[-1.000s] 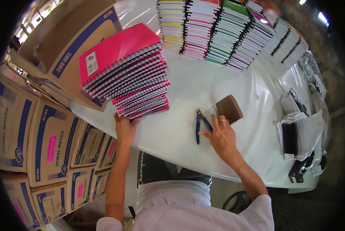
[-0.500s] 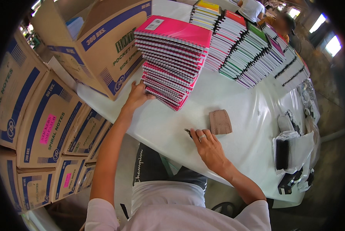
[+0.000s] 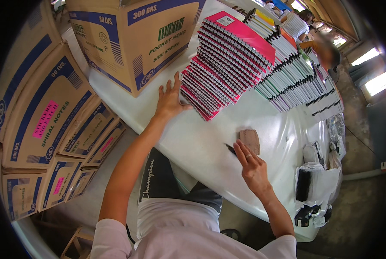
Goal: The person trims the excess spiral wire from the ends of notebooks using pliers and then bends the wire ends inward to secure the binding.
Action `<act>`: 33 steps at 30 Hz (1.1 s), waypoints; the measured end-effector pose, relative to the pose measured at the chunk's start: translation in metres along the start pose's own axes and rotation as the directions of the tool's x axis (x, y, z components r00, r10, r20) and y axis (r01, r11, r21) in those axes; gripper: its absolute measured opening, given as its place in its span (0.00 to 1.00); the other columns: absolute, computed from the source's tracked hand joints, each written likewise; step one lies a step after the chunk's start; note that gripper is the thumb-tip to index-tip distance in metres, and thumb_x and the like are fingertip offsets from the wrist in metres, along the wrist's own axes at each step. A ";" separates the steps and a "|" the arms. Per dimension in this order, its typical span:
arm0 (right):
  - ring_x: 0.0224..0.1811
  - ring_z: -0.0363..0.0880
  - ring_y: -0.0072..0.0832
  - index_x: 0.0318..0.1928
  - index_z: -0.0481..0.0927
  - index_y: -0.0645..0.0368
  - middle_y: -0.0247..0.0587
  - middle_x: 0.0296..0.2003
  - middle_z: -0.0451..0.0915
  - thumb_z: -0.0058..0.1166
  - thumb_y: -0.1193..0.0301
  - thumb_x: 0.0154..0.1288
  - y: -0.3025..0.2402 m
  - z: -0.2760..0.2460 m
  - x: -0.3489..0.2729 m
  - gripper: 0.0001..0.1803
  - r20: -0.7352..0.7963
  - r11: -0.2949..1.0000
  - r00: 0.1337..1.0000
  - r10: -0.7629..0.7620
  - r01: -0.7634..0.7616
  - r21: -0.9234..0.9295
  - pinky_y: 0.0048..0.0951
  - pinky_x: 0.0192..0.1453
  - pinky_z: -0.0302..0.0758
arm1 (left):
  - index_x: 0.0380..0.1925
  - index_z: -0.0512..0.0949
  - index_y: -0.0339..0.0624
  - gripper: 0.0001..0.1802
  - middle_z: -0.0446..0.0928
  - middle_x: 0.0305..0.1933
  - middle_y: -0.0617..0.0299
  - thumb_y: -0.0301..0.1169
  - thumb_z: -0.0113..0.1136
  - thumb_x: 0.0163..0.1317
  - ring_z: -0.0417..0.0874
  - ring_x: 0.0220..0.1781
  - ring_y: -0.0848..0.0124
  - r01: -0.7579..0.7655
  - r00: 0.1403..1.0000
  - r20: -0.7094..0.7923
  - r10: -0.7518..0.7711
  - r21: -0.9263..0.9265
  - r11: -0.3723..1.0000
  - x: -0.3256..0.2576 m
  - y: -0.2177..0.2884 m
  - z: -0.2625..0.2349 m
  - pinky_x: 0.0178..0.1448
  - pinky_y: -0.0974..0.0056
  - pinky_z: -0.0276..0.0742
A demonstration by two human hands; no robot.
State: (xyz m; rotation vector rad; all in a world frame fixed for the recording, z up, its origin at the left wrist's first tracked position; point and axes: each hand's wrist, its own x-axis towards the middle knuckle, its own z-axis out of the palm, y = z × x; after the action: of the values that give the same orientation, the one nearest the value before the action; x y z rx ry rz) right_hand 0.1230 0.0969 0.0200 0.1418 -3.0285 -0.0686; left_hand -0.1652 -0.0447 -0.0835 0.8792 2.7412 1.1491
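A tall stack of pink spiral notebooks [image 3: 227, 64] leans on the white table, its coils facing me. My left hand [image 3: 170, 100] is open beside the stack's lower left corner, fingers spread. Its thumb lies close to the lowest notebooks; whether it touches them I cannot tell. Lower right, my right hand [image 3: 254, 167] is closed around a slim dark pen-like tool [image 3: 230, 149], whose tip pokes out past the fingers. Most of that tool is hidden under the hand. Just beyond the fingertips sits a small brown squarish block [image 3: 249, 140].
An open cardboard box [image 3: 137, 47] stands behind my left hand. Closed cartons [image 3: 50, 112] are piled left of the table [image 3: 193, 151]. More spiral notebook stacks [image 3: 292, 82] stand at far right. Plastic-wrapped black coils [image 3: 304, 184] lie at the right edge. Another person [image 3: 294, 28] is beyond.
My view has shifted, with the box and pink stack now farther right. My left hand's fingers have spread from a curled position at the stack. My right hand stays by the brown block.
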 end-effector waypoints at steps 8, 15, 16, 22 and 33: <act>0.70 0.61 0.46 0.70 0.63 0.50 0.49 0.68 0.61 0.58 0.69 0.61 -0.006 0.058 0.002 0.36 0.068 0.995 0.996 -0.063 0.058 0.081 0.57 0.75 0.53 | 0.74 0.38 0.42 0.75 0.64 0.68 0.37 0.47 0.82 0.34 0.55 0.76 0.44 0.108 0.990 -0.089 -0.111 -0.032 0.994 -0.021 0.026 0.004 0.77 0.41 0.41; 0.45 0.71 0.38 0.63 0.73 0.47 0.43 0.47 0.69 0.62 0.70 0.53 0.015 0.024 0.050 0.33 0.046 0.940 0.960 -0.278 0.281 -0.195 0.40 0.49 0.78 | 0.74 0.38 0.42 0.75 0.60 0.72 0.42 0.45 0.83 0.33 0.52 0.77 0.44 0.093 0.987 -0.123 -0.101 -0.065 0.994 -0.031 0.029 0.009 0.78 0.41 0.39; 0.40 0.70 0.32 0.56 0.79 0.45 0.38 0.44 0.70 0.62 0.69 0.53 0.017 0.015 0.065 0.26 -0.029 0.891 0.941 -0.338 0.310 -0.332 0.31 0.34 0.73 | 0.74 0.38 0.42 0.75 0.59 0.72 0.44 0.45 0.83 0.33 0.51 0.77 0.44 0.095 0.988 -0.116 -0.106 -0.096 0.991 -0.032 0.029 0.005 0.78 0.41 0.39; 0.46 0.73 0.31 0.49 0.79 0.66 0.40 0.42 0.77 0.58 0.70 0.55 0.007 -0.015 0.112 0.20 0.141 0.715 0.899 -0.415 0.419 -0.559 0.33 0.55 0.69 | 0.74 0.39 0.42 0.76 0.58 0.73 0.47 0.45 0.83 0.31 0.52 0.76 0.45 0.090 0.985 -0.140 -0.098 -0.062 0.994 -0.033 0.033 0.008 0.78 0.41 0.40; 0.54 0.72 0.30 0.47 0.80 0.61 0.38 0.45 0.77 0.57 0.72 0.55 0.000 0.006 0.126 0.17 0.260 0.642 0.879 -0.400 0.471 -0.605 0.35 0.60 0.67 | 0.74 0.42 0.44 0.76 0.59 0.71 0.49 0.46 0.84 0.27 0.55 0.75 0.46 0.087 0.974 -0.202 -0.102 -0.086 0.993 -0.034 0.028 0.016 0.77 0.42 0.44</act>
State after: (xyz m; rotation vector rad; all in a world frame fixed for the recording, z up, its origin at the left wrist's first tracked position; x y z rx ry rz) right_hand -0.0021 0.0848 0.0277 0.8184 -2.7665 -1.1971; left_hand -0.1193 -0.0362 -0.0818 0.6468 2.8387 1.3890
